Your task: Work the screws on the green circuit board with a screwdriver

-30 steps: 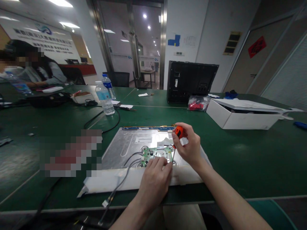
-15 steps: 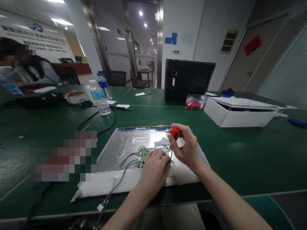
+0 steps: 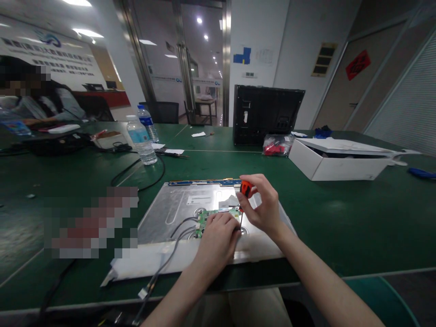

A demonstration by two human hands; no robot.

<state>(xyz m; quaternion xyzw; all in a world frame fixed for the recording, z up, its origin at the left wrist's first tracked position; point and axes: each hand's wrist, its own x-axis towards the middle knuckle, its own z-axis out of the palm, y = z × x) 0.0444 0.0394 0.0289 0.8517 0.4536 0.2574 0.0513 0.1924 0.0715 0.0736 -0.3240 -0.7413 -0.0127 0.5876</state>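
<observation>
My right hand (image 3: 265,205) pinches the orange and black handle of a screwdriver (image 3: 245,188). Its thin shaft points down, nearly upright, with the tip close to the fingers of my left hand (image 3: 220,234). Those left fingers are bent together over the right part of a green circuit board (image 3: 203,219); their tips, and whatever they may pinch, are hidden. Under the board lies a flat silvery metal display panel (image 3: 160,222). Along its far edge runs a blue circuit strip (image 3: 197,183). Grey and black cables (image 3: 175,254) lead from the board's left side.
Two water bottles (image 3: 143,143) stand at the back left. Behind the panel are a black monitor housing (image 3: 267,113), a plastic bag with red contents (image 3: 275,146) and a white box (image 3: 344,165). A person (image 3: 51,97) sits at the far left. A pixelated patch covers the table's left part.
My right hand and the screwdriver handle have shifted slightly left, so the shaft stands a little differently. My left hand stays on the board.
</observation>
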